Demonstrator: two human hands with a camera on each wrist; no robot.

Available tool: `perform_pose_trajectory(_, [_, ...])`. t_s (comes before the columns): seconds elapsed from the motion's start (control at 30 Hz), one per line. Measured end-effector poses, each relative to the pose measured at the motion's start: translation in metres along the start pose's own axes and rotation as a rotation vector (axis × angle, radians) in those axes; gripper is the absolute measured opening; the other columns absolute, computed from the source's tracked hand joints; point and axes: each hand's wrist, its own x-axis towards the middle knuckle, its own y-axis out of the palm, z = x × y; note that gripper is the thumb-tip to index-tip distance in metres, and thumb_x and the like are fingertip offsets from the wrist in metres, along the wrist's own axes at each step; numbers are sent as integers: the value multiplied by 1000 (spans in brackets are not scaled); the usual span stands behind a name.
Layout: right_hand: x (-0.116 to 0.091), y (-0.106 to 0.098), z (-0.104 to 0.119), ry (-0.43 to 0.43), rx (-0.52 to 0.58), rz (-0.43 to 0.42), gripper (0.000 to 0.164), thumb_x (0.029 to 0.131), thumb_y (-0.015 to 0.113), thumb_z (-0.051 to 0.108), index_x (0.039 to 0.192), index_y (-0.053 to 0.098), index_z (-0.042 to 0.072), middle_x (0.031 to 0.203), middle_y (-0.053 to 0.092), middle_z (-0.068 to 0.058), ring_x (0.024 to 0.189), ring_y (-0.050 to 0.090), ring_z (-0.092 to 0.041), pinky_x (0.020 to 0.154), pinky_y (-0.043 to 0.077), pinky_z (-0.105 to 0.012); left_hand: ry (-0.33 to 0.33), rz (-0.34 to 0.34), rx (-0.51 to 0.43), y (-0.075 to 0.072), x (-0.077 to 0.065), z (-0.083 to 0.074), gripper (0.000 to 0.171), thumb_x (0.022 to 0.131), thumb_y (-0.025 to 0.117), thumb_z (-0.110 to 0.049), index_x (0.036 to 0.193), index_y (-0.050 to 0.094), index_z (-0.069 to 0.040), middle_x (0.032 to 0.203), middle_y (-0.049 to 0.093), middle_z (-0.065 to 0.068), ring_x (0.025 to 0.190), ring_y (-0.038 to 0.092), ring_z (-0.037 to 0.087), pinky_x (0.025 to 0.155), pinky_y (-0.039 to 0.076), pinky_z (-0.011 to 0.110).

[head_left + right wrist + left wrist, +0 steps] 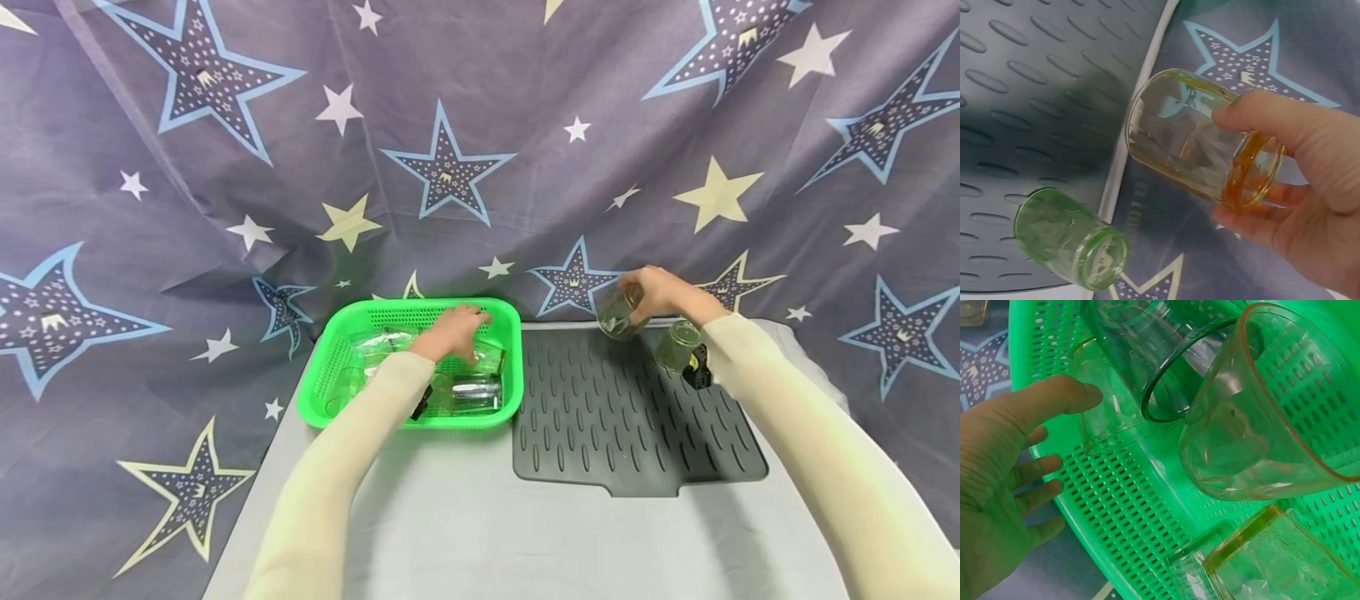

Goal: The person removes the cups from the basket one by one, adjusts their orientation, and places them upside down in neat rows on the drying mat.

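Your left hand (453, 332) is over the green basket (513, 354), thumb and loosely bent fingers spread apart. Your right hand (657, 292) is raised above the back of the dark mat (577, 442), thumb and fingers pinching a glass (1175, 140) by its base end. It's clear, amber-based and tilted; a green glass (1054, 231) stands upside down nearby.

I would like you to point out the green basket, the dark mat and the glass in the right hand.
Green basket (514, 358): head view, on its right rim.
Dark mat (637, 417): head view, on its bare ridged surface.
Held glass (1179, 147): right wrist view, on its clear side.
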Motion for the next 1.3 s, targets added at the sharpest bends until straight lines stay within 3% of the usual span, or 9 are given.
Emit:
perform_pose_trajectory(0.13, [3, 6, -5, 18, -35, 7, 68, 69, 80, 0, 133, 58, -10, 111, 70, -24, 104, 66, -39, 90, 56, -53, -15, 35, 17, 1, 2, -3, 91, 73, 92, -19, 152, 46, -18, 159, 41, 11, 148, 35, 37, 123, 28, 57])
perform_pose_trajectory(0.3, [4, 10, -10, 49, -86, 26, 68, 68, 82, 2, 132, 59, -8, 100, 69, -19, 104, 61, -39, 98, 51, -56, -24, 80, 47, 4, 5, -8, 92, 71, 91, -14, 151, 47, -18, 160, 40, 11, 147, 37, 36, 122, 32, 54])
perform_pose_trajectory(0.47, [3, 18, -13, 35, -119, 37, 61, 69, 79, 1, 127, 62, -8, 91, 67, -14, 95, 58, -35, 90, 51, -51, -21, 115, 67, 4, 8, -9, 91, 71, 90, -12, 151, 47, -18, 160, 41, 11, 147, 38, 36, 120, 35, 53])
perform_pose_trajectory(0.53, [3, 22, -14, 31, -117, 40, 59, 70, 79, 0, 126, 62, -8, 93, 67, -15, 90, 58, -31, 80, 52, -45, -24, 122, 73, 4, 9, -10, 91, 71, 90, -12, 151, 47, -19, 160, 41, 10, 148, 38, 36, 120, 36, 52])
perform_pose_trajectory(0.63, [2, 30, -17, 49, -111, 44, 61, 71, 79, 0, 128, 62, -7, 100, 67, -17, 88, 58, -29, 78, 53, -43, -29, 125, 66, 6, 10, -11, 90, 72, 89, -9, 151, 47, -18, 158, 43, 10, 147, 39, 36, 118, 40, 50])
perform_pose_trajectory(0.87, [3, 53, -24, 105, -157, 48, 64, 74, 83, 10, 134, 61, -3, 121, 61, -27, 112, 56, -40, 95, 51, -56, -24, 140, 24, 11, 9, -14, 87, 72, 82, 2, 150, 48, -17, 154, 47, 9, 141, 44, 32, 101, 54, 40])
perform_pose_trajectory(1.0, [1, 62, -25, 120, -151, 56, 67, 79, 82, 14, 139, 57, -1, 134, 54, -34, 122, 55, -47, 96, 51, -58, -28, 145, 15, 13, 8, -15, 88, 71, 81, 3, 149, 49, -18, 157, 44, 9, 143, 43, 33, 106, 51, 42])
perform_pose_trajectory(1.2, [0, 73, -25, 124, -158, 21, 67, 81, 82, 18, 140, 54, 2, 127, 52, -33, 113, 57, -48, 89, 52, -60, -25, 139, -2, 14, 6, -15, 86, 72, 82, 2, 149, 49, -16, 163, 37, 13, 147, 39, 33, 114, 45, 46])
perform_pose_trajectory(1.3, [0, 79, -26, 117, -171, -15, 66, 82, 81, 20, 139, 53, 4, 126, 52, -32, 115, 56, -50, 87, 52, -63, -29, 134, -29, 15, 5, -14, 85, 71, 82, 3, 149, 50, -14, 157, 45, 12, 143, 44, 32, 109, 49, 44])
